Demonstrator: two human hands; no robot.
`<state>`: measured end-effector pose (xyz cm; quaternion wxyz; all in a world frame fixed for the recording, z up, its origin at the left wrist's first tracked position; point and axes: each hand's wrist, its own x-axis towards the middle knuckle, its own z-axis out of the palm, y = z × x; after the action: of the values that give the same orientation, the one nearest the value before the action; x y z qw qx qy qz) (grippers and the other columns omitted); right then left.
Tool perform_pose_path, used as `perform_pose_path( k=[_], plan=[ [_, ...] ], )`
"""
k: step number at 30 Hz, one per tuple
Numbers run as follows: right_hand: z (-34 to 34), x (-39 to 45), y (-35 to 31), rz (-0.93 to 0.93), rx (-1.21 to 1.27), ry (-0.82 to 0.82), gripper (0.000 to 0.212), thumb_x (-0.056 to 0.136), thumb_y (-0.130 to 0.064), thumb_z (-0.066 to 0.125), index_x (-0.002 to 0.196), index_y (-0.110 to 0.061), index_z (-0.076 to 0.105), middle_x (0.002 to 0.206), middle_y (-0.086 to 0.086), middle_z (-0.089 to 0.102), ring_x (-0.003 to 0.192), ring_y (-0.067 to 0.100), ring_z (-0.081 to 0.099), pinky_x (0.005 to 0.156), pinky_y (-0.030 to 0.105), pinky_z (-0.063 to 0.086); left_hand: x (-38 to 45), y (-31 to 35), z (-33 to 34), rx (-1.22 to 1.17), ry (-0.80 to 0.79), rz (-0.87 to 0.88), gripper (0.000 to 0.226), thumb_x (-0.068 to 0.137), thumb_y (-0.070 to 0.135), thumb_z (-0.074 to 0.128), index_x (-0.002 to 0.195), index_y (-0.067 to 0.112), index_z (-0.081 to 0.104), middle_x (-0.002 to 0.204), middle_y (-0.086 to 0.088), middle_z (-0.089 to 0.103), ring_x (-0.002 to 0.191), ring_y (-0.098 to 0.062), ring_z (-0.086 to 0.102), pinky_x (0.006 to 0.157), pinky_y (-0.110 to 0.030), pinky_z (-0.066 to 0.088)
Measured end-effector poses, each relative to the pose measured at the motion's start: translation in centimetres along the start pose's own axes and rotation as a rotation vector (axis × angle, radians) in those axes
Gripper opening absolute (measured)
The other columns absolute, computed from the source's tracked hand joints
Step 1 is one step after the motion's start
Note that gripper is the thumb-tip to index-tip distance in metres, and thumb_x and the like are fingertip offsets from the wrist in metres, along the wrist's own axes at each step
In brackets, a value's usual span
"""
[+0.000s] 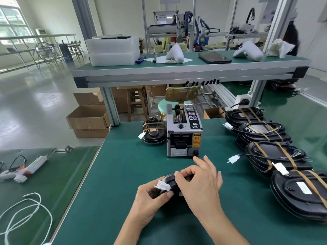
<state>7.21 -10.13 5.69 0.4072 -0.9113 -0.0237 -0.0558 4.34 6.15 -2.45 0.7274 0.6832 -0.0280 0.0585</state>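
Observation:
A black oval housing point(172, 184) lies on the green bench mat point(123, 174) near the front, mostly hidden by both hands. My left hand point(150, 200) grips its near left side, thumb next to a white plug connector point(162, 185) that sticks up from it. My right hand point(201, 181) lies over the top of the housing, thumb and forefinger pinching at its upper edge, the other fingers spread. What the right fingers pinch is too small to tell.
A grey tape dispenser machine point(184, 133) stands just behind the hands, a banded black housing point(154, 132) to its left. Several more banded housings point(276, 154) with white connectors line the right side. A glue gun point(23, 169) and white cord point(26, 214) lie on the left mat.

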Motion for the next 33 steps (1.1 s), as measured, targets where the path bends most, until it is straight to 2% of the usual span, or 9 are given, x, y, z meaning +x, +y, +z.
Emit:
perform_pose_path(
  k=[9, 14, 19, 26, 28, 30, 33],
  plan=[
    [0.6, 0.0, 0.0, -0.011, -0.068, 0.030, 0.019, 0.089, -0.048, 0.067, 0.077, -0.034, 0.063, 0.156, -0.013, 0.045, 0.156, 0.005, 0.007, 0.126, 0.045, -0.003, 0.1, -0.5, -0.2, -0.011, 0.003, 0.004, 0.049, 0.088, 0.043, 0.086, 0.133, 0.028, 0.074, 0.134, -0.002, 0.074, 0.129, -0.022, 0.068, 0.102, -0.022, 0.052],
    [0.8, 0.0, 0.0, -0.013, -0.073, 0.067, 0.018, 0.087, -0.046, 0.068, 0.077, -0.034, 0.060, 0.153, -0.014, 0.048, 0.156, 0.006, 0.010, 0.125, 0.045, -0.001, 0.1, -0.6, -0.2, -0.004, 0.008, -0.006, 0.051, 0.087, 0.044, 0.086, 0.134, 0.029, 0.074, 0.130, -0.003, 0.076, 0.122, -0.020, 0.071, 0.098, -0.021, 0.053],
    [0.9, -0.1, 0.4, -0.037, -0.020, 0.103, 0.023, 0.085, -0.042, 0.071, 0.089, -0.035, 0.049, 0.149, -0.014, 0.049, 0.155, 0.006, 0.012, 0.124, 0.043, 0.002, 0.1, -0.7, -0.2, -0.003, -0.002, -0.004, 0.049, 0.089, 0.043, 0.085, 0.134, 0.028, 0.074, 0.131, -0.003, 0.076, 0.123, -0.020, 0.071, 0.099, -0.021, 0.053],
    [1.1, -0.3, 0.4, -0.030, 0.009, 0.096, 0.024, 0.093, -0.029, 0.063, 0.113, -0.038, 0.052, 0.155, -0.017, 0.042, 0.156, 0.006, 0.007, 0.124, 0.045, 0.000, 0.1, -0.5, -0.2, -0.005, -0.025, 0.004, 0.045, 0.094, 0.037, 0.082, 0.135, 0.022, 0.073, 0.131, -0.005, 0.076, 0.124, -0.022, 0.071, 0.100, -0.022, 0.053],
    [0.8, -0.1, 0.2, -0.020, 0.003, 0.111, 0.031, 0.095, -0.026, 0.060, 0.123, -0.038, 0.054, 0.151, -0.018, 0.046, 0.155, 0.007, 0.013, 0.124, 0.044, 0.004, 0.1, -0.3, -0.1, -0.007, -0.016, 0.004, 0.044, 0.092, 0.038, 0.083, 0.132, 0.023, 0.075, 0.127, -0.005, 0.077, 0.120, -0.018, 0.072, 0.097, -0.020, 0.053],
    [0.1, 0.8, 0.0, -0.005, 0.001, 0.177, 0.032, 0.096, -0.029, 0.062, 0.126, -0.037, 0.057, 0.140, -0.020, 0.054, 0.151, 0.010, 0.026, 0.121, 0.043, 0.013, 0.1, -0.2, 0.0, -0.022, -0.013, 0.003, 0.043, 0.090, 0.038, 0.085, 0.130, 0.023, 0.076, 0.125, -0.004, 0.078, 0.118, -0.016, 0.073, 0.097, -0.018, 0.054],
    [-1.4, 3.9, -0.4, 0.005, 0.088, 0.219, 0.012, 0.098, -0.036, 0.062, 0.109, -0.037, 0.066, 0.111, -0.021, 0.062, 0.123, 0.014, 0.053, 0.106, 0.038, 0.029, 0.2, -0.2, 0.0, -0.042, -0.013, 0.002, 0.045, 0.087, 0.040, 0.088, 0.127, 0.022, 0.078, 0.125, -0.005, 0.078, 0.120, -0.018, 0.073, 0.098, -0.020, 0.054]
  ],
)
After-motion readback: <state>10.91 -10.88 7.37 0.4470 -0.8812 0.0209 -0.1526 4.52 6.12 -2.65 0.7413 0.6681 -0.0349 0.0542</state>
